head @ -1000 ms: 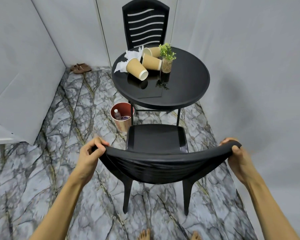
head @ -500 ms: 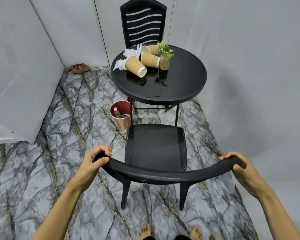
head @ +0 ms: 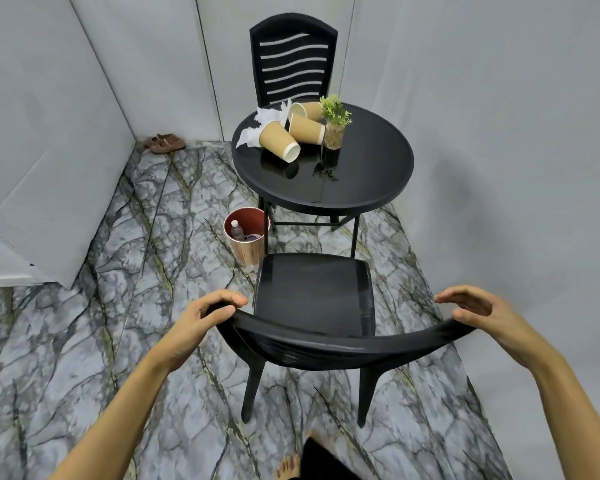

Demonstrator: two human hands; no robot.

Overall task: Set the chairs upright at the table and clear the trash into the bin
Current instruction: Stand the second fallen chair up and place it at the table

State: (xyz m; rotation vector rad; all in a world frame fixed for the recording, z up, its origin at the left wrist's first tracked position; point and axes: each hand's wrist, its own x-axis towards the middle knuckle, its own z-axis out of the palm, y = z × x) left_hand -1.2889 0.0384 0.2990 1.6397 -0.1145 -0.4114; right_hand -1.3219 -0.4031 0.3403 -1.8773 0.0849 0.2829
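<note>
Shoes (head: 164, 143): a brown pair on the marble floor at far left, against the wall.
Left hand (head: 201, 317): at the left end of the near chair's top rail, fingers curled loosely over it and the thumb under – a slack hold, not a firm clamp.
Bin (head: 246, 241): copper-coloured, standing on the floor just beside the table's left leg; a plastic bottle (head: 236, 230) lies inside it.
Tissue (head: 262, 124): crumpled white, at the table's far left edge, touching the cups.
Cups (head: 279, 142): three brown paper cups, all tipped on their sides in a cluster on the left part of the table top.
Far chair (head: 293, 60): black, slatted back, upright behind the table.
Near chair (head: 314, 299): black, upright on its legs, its seat facing the table.
Plant (head: 335, 128): small green sprig in a glass jar, upright just right of the cups.
Table (head: 371, 168): round, black, glossy.
Right hand (head: 478, 315): open – fingers spread above the right end of the rail, only the thumb side resting on it.
</note>
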